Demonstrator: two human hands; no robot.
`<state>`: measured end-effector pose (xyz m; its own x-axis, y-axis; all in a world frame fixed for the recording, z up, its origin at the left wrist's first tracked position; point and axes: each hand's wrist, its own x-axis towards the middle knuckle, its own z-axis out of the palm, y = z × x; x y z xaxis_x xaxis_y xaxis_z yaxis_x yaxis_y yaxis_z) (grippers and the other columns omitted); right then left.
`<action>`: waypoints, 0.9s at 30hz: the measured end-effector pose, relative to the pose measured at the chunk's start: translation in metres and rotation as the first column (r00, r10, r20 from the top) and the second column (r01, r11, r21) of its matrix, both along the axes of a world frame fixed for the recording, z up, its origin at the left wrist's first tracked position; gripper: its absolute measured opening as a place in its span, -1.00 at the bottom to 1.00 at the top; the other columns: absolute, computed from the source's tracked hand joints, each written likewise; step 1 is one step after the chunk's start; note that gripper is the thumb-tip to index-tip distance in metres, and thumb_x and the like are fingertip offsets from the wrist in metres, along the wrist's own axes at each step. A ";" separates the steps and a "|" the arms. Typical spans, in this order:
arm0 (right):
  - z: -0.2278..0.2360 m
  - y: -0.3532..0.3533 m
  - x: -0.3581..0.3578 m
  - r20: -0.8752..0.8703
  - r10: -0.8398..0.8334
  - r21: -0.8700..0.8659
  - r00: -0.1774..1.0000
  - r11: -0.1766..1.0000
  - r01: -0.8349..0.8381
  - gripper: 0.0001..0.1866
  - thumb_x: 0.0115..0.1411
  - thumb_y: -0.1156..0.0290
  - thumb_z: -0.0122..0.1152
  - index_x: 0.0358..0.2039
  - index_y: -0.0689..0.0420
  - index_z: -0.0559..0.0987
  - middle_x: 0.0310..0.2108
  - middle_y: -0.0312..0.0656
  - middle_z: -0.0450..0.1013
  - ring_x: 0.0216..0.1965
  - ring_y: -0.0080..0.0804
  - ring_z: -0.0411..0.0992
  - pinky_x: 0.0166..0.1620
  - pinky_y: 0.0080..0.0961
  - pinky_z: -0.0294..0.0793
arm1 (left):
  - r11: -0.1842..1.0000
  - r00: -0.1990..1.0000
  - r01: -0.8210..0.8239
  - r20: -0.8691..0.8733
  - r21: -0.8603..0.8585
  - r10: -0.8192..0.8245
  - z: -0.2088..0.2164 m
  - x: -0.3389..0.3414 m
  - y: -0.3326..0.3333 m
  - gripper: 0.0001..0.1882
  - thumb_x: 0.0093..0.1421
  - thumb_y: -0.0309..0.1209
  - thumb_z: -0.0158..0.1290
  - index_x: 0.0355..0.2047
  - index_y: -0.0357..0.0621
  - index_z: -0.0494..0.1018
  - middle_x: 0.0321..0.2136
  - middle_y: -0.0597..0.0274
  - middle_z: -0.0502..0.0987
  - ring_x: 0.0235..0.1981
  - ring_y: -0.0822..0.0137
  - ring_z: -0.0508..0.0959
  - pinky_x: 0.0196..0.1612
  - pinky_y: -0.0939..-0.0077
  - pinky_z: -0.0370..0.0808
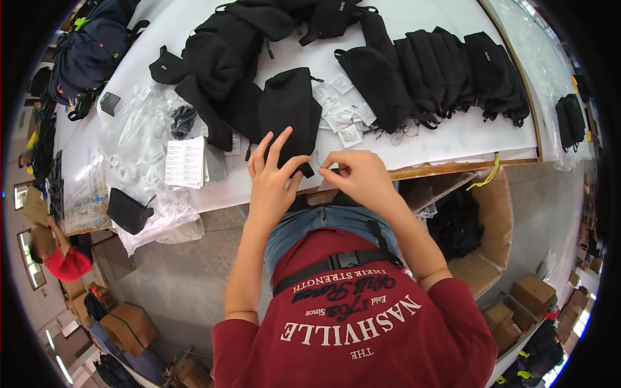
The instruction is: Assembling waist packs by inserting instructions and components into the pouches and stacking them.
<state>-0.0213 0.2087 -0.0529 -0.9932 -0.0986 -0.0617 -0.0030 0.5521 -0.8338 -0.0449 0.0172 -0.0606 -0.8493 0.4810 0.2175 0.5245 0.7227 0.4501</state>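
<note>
One black pouch [289,103] lies under one spread left hand [274,182], while one right hand [361,173] pinches narrowly, its hold unclear.

Windows [31,259] break the pale left wall [40,304]; grey floor [184,271] below.

The person wears a maroon short-sleeved T-shirt [362,307] with white and dark lettering [343,331], a black webbing belt [299,279] with side-release buckle [346,260], and blue jeans [288,226].

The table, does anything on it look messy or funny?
Yes. White tags lie in a loose heap, and crumpled plastic droops off the table at front left. They look odd beside the neat row of pouches.
</note>
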 end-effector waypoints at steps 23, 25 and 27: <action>-0.005 -0.011 -0.005 -0.242 0.136 -0.025 0.961 0.989 -0.146 -0.92 0.00 0.43 0.27 -0.44 0.10 0.61 -0.62 -0.26 0.39 -0.65 -0.40 0.36 -0.54 -0.52 0.32 | 0.820 0.891 -0.393 0.392 0.416 0.228 0.003 0.028 0.001 -0.83 -0.07 -0.46 0.23 -0.41 -0.15 0.54 -0.57 0.37 0.37 -0.43 0.41 0.36 -0.18 0.49 0.19; -0.003 -0.009 -0.005 -0.231 0.221 0.047 0.948 0.975 -0.216 -0.91 -0.02 0.43 0.27 -0.44 0.09 0.61 -0.61 -0.26 0.40 -0.63 -0.37 0.36 -0.53 -0.51 0.32 | 0.806 0.886 -0.398 0.412 0.438 0.214 0.002 0.028 0.002 -0.85 -0.06 -0.46 0.22 -0.42 -0.16 0.55 -0.56 0.37 0.38 -0.43 0.40 0.36 -0.18 0.49 0.19; -0.005 -0.010 -0.003 -0.235 0.209 0.015 0.949 0.977 -0.211 -0.91 0.00 0.43 0.27 -0.43 0.10 0.61 -0.64 -0.27 0.37 -0.64 -0.42 0.35 -0.54 -0.52 0.31 | 0.819 0.921 -0.355 0.320 0.451 0.222 0.001 0.029 0.002 -0.89 -0.04 -0.50 0.21 -0.44 -0.17 0.56 -0.51 0.34 0.42 -0.45 0.39 0.37 -0.21 0.49 0.24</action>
<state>-0.0245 0.1987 -0.0579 -0.9364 -0.3062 0.1717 -0.3136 0.5097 -0.8012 -0.0157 0.0196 -0.0597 -0.9879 0.0899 0.1264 0.1539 0.4704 0.8689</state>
